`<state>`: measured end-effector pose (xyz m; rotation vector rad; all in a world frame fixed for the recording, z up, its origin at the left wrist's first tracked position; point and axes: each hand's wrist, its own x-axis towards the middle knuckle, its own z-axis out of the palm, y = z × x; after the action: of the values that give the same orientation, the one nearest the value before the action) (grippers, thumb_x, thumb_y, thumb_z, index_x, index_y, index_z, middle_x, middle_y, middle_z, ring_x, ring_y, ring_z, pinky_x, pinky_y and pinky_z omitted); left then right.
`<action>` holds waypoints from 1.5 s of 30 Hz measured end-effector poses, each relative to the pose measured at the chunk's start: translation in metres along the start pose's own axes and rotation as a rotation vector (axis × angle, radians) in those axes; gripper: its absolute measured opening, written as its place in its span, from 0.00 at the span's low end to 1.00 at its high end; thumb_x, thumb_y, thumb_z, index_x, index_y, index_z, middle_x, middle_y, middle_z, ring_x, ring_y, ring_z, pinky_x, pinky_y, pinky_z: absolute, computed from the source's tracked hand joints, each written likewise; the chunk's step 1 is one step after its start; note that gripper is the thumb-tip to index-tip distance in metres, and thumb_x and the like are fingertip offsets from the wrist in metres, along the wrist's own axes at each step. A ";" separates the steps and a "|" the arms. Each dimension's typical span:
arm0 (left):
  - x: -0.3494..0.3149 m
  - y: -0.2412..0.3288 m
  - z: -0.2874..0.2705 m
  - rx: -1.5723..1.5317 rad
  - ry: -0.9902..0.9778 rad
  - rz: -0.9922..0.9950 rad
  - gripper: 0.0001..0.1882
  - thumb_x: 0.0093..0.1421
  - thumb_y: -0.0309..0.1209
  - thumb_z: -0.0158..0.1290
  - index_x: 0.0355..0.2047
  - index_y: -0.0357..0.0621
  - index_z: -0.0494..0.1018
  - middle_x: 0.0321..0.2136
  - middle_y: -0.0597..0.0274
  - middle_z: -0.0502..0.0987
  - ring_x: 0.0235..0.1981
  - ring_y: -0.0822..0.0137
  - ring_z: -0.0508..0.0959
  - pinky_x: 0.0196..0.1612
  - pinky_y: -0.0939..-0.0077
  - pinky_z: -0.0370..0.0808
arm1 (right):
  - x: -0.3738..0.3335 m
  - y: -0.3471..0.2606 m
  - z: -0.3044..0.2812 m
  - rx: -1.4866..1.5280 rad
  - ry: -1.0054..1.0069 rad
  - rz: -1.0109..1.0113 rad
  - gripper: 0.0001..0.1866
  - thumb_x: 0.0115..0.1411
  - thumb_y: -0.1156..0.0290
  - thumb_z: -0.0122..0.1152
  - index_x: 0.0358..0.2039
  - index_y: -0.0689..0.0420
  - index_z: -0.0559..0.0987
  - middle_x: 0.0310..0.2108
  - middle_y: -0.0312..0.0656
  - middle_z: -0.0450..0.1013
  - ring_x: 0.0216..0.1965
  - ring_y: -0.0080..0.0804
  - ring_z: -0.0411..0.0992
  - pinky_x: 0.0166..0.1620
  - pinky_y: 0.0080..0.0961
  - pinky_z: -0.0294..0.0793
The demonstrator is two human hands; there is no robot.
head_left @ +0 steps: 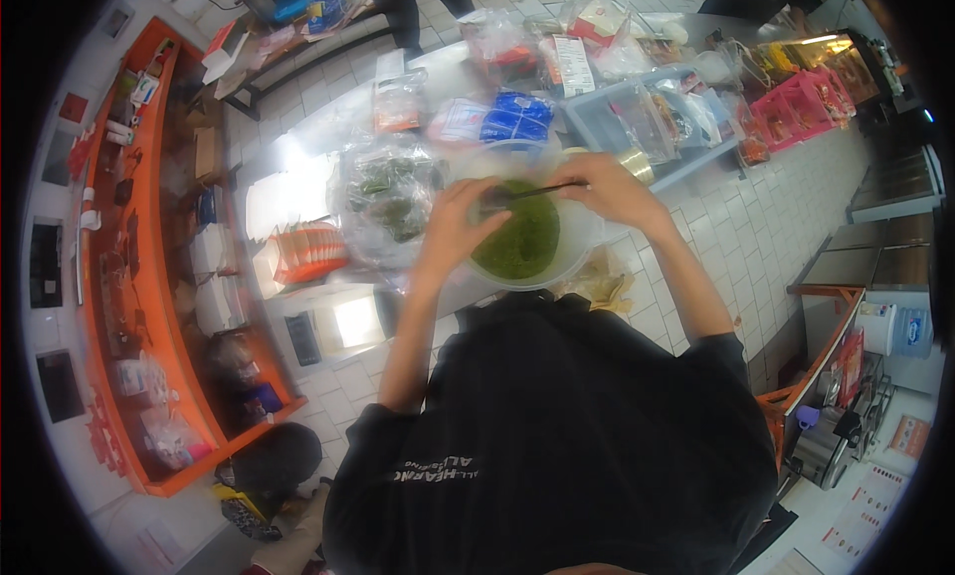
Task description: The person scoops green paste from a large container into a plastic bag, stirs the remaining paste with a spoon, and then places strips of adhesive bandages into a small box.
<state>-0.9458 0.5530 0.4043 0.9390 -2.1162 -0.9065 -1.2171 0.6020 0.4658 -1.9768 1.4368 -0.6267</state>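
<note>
Both hands over bowl (577, 252) of green paste: left hand (460, 217) steadies rim, right hand (612, 189) grips thin black tool (537, 190); paste likely soft, slippery

The near rim of the white bowl (577, 262) disappears behind the person's dark shirt (557, 436), and the tabletop (328, 127) below the bowl is hidden the same way. The left hand (460, 222) covers part of the green contents (522, 242), so its fingertips cannot be made out; the thin dark utensil (542, 189) under the right hand (609, 189) is too blurred to identify. Beside the bowl, the clear bag of greens (388, 197) glares, blurring its contents. Packages (517, 117) beyond the bowl are too small to tell apart.
</note>
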 end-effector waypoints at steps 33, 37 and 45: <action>-0.048 0.019 -0.009 -0.367 0.285 -0.192 0.06 0.61 0.26 0.62 0.37 0.39 0.84 0.28 0.61 0.83 0.29 0.72 0.77 0.38 0.75 0.73 | 0.022 -0.054 0.068 0.475 0.102 0.014 0.09 0.59 0.73 0.70 0.39 0.61 0.81 0.33 0.39 0.80 0.38 0.26 0.78 0.45 0.26 0.74; -0.057 0.018 -0.011 -0.240 0.335 -0.145 0.05 0.60 0.26 0.63 0.37 0.41 0.84 0.30 0.57 0.84 0.31 0.64 0.81 0.37 0.72 0.75 | 0.024 -0.055 0.083 0.239 0.078 -0.098 0.07 0.59 0.72 0.69 0.36 0.60 0.81 0.31 0.41 0.77 0.35 0.35 0.75 0.41 0.31 0.74; -0.072 0.016 -0.025 -0.126 0.454 -0.029 0.07 0.58 0.27 0.65 0.36 0.41 0.84 0.32 0.57 0.85 0.35 0.61 0.82 0.41 0.68 0.75 | 0.026 -0.067 0.098 0.289 0.150 -0.105 0.04 0.60 0.77 0.67 0.35 0.61 0.81 0.29 0.41 0.75 0.30 0.31 0.75 0.33 0.26 0.71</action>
<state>-0.8935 0.6104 0.4118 1.0032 -1.6467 -0.7465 -1.0976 0.6119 0.4448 -1.8151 1.2515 -0.9895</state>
